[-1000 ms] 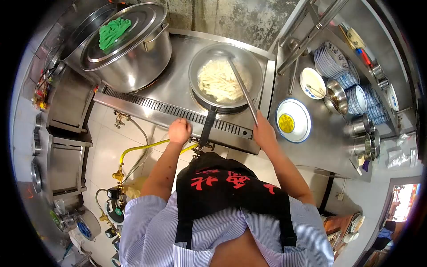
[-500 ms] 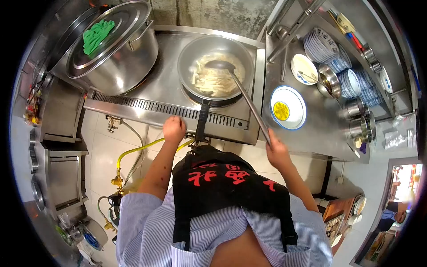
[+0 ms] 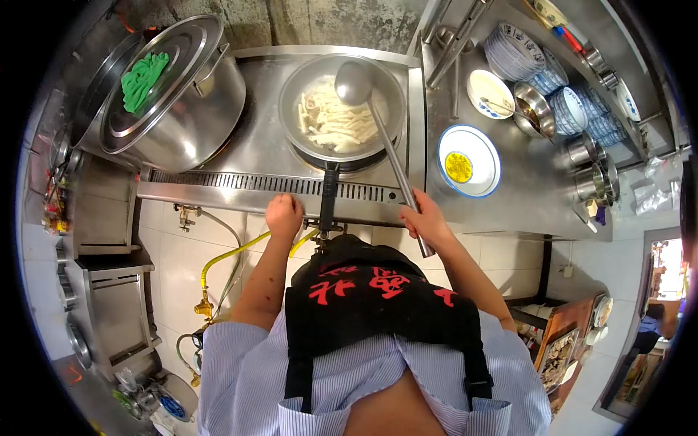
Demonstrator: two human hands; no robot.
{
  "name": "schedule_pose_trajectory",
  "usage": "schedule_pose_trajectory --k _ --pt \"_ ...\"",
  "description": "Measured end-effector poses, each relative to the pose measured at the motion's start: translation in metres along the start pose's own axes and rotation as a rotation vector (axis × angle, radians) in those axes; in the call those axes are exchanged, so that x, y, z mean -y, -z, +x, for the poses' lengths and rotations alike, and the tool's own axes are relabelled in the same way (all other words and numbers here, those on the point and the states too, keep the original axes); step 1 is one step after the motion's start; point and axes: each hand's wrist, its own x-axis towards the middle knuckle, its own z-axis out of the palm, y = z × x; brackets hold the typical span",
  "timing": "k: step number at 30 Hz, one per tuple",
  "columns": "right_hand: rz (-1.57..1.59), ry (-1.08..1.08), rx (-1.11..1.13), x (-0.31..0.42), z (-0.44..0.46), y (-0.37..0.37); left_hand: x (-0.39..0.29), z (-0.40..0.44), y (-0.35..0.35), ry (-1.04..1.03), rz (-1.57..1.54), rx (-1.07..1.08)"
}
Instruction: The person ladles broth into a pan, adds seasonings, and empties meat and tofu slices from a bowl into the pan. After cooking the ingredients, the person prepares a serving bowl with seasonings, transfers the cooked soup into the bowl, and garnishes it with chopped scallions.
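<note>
My right hand (image 3: 427, 219) is wrapped round the long metal handle of a ladle (image 3: 389, 145), whose round bowl is over the far right part of the wok. Pale strips of food (image 3: 338, 125) lie in the shallow liquid of the wok (image 3: 289, 109), which sits on the stove burner. Its black handle (image 3: 329, 200) points toward me, with no hand on it. To the left of that handle, my left hand (image 3: 284, 215) is closed in a fist at the stove's front edge, with nothing visible in it.
A large lidded steel pot (image 3: 193, 120) stands left of the wok, with a green cloth (image 3: 144, 81) on its lid. On the right counter are a blue-rimmed white bowl (image 3: 483, 161) with yellow contents, a bowl with a spoon (image 3: 488, 87) and stacked dishes (image 3: 512, 52). A yellow hose (image 3: 231, 254) hangs below.
The ladle's bowl has moved from among the strips toward the far side of the wok. My right hand has shifted left and nearer the stove; my left hand stays at the edge.
</note>
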Motion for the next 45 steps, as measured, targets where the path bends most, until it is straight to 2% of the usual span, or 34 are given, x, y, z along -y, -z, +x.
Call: schedule_pose_trajectory --k 4,7,10,13,16,21,24,27,33,37,45 --pt "0.076 0.056 -0.027 -0.019 -0.019 -0.005 0.001 -0.002 -0.001 0.001 -0.088 -0.012" --pt "-0.132 0.034 -0.108 -0.023 -0.03 -0.002 0.005 -0.008 0.007 0.036 -0.256 0.165" --pt "0.052 -0.072 -0.04 -0.019 -0.04 -0.01 -0.002 -0.02 0.029 0.053 -0.391 0.121" --pt "0.028 -0.089 0.016 -0.03 -0.039 -0.014 -0.001 -0.038 0.045 0.093 -0.444 0.065" --pt "0.118 -0.1 0.019 -0.039 -0.043 -0.023 0.01 -0.039 0.049 0.044 -0.297 -0.073" --pt "-0.006 -0.057 -0.011 -0.045 -0.04 -0.023 0.033 -0.021 0.028 0.067 -0.306 0.055" --pt "-0.019 -0.105 -0.001 -0.039 -0.043 -0.023 0.034 -0.019 0.021 0.082 -0.303 0.07" --pt "-0.072 -0.01 -0.046 -0.047 -0.04 -0.025 0.034 -0.019 0.022 0.124 -0.289 0.105" --pt "0.009 -0.097 -0.037 -0.037 -0.042 -0.026 0.033 -0.023 0.023 0.245 -0.178 0.154" --pt "0.118 -0.059 0.01 -0.039 -0.041 -0.026 0.031 -0.022 0.022 0.218 -0.18 0.108" --pt "0.076 -0.085 0.069 -0.035 -0.034 -0.022 0.024 -0.018 0.029 0.22 -0.15 0.136"
